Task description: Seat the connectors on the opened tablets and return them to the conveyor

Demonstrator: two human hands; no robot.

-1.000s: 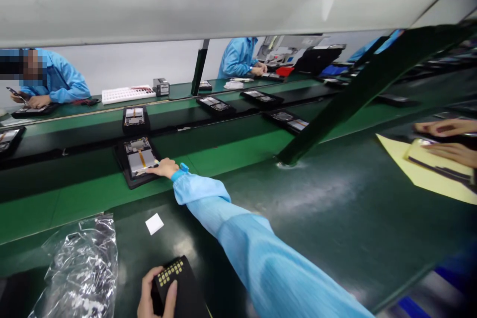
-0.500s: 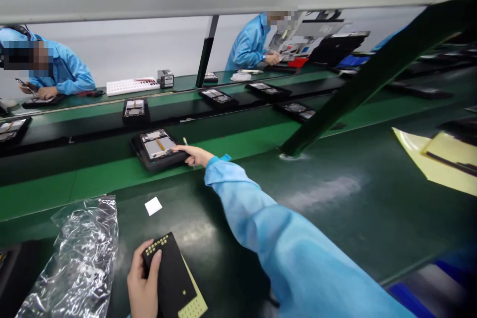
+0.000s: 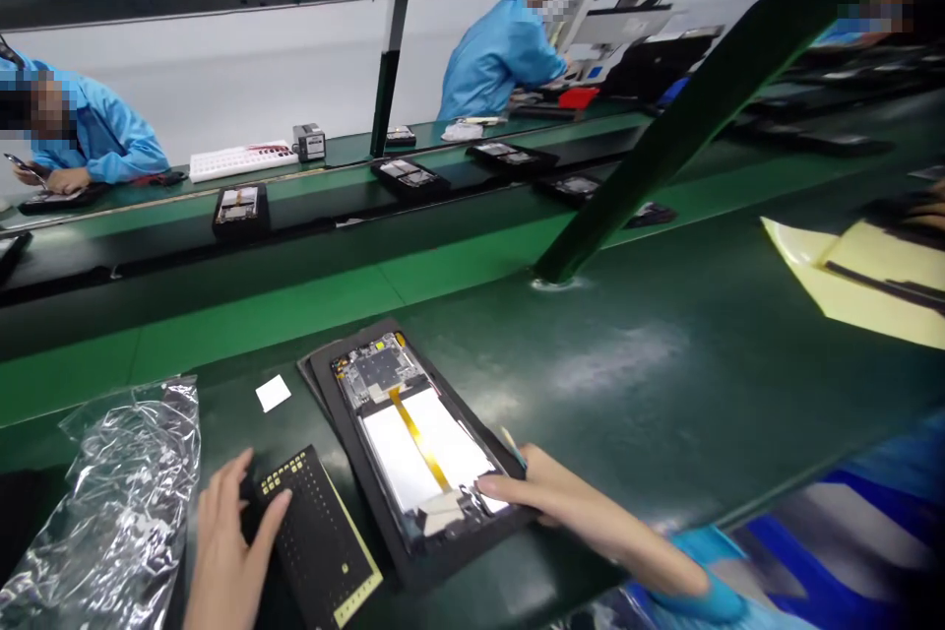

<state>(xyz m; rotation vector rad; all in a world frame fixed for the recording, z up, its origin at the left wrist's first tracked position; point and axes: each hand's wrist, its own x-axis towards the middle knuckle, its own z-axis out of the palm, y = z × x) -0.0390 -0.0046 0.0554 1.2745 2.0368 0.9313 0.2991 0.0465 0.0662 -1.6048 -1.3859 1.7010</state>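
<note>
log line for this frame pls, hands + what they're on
left hand: flat on black perforated sheet | right hand: gripping near edge of tray holding open tablet | near: plastic bag, white square | surface: green bench

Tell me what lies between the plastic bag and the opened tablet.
Head view: a small white square on the mat, and nearer, the left hand on a black sheet.
</note>
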